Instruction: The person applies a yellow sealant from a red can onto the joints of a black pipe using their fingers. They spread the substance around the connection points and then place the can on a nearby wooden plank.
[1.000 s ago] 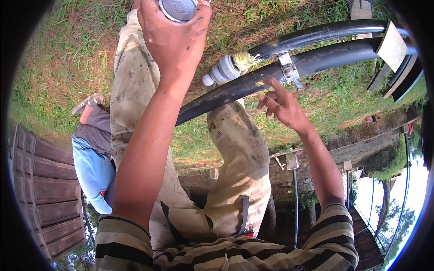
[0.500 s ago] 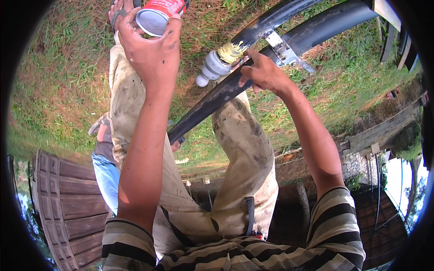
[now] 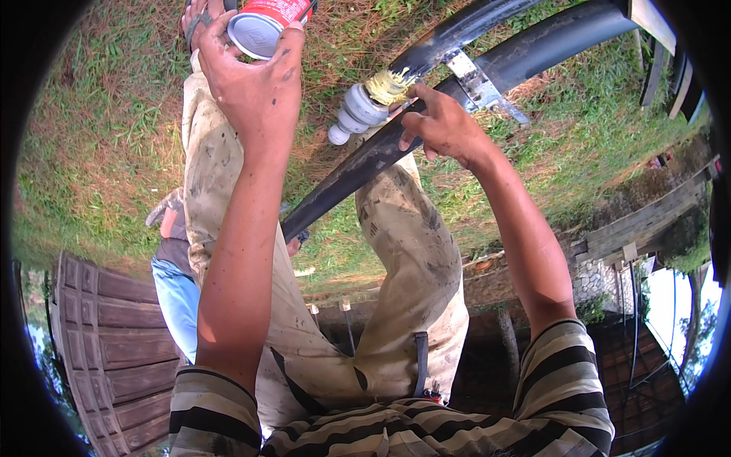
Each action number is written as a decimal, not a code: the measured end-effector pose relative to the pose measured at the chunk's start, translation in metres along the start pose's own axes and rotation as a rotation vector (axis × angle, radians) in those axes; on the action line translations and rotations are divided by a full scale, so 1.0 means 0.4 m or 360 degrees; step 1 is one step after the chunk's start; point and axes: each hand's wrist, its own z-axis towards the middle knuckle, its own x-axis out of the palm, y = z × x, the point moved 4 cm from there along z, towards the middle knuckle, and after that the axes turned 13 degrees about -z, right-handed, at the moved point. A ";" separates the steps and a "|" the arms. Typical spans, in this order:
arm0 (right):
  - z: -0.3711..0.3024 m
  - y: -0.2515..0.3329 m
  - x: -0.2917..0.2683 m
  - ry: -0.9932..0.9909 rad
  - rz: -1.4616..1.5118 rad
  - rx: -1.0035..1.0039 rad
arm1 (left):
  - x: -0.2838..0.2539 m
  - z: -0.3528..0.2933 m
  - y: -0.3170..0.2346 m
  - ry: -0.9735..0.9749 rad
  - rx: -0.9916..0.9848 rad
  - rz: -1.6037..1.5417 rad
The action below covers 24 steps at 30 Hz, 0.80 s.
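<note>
Head view: left fingers (image 3: 288, 49) grip a red-and-grey can (image 3: 257, 35); parted right fingers (image 3: 427, 95) perhaps touch the ragged yellow band (image 3: 387, 88).

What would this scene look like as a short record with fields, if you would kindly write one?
Left hand: holds a red cylindrical can, its grey end toward the camera
Right hand: index finger extended at the rough yellow coating; contact unclear; nothing held
Joint: coating around the upper black tube, beside a grey stepped fitting
Alongside: lower black tube, passing behind the right hand in view
Hardware: silver metal bracket at the tubes
Ground: green-brown grass
Background: brown panelled wooden structure; another person in blue clothing
</note>
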 end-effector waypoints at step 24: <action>0.003 0.036 0.021 0.0007 0.0116 0.0202 | -0.016 0.025 -0.009 -0.0056 -0.0168 -0.0114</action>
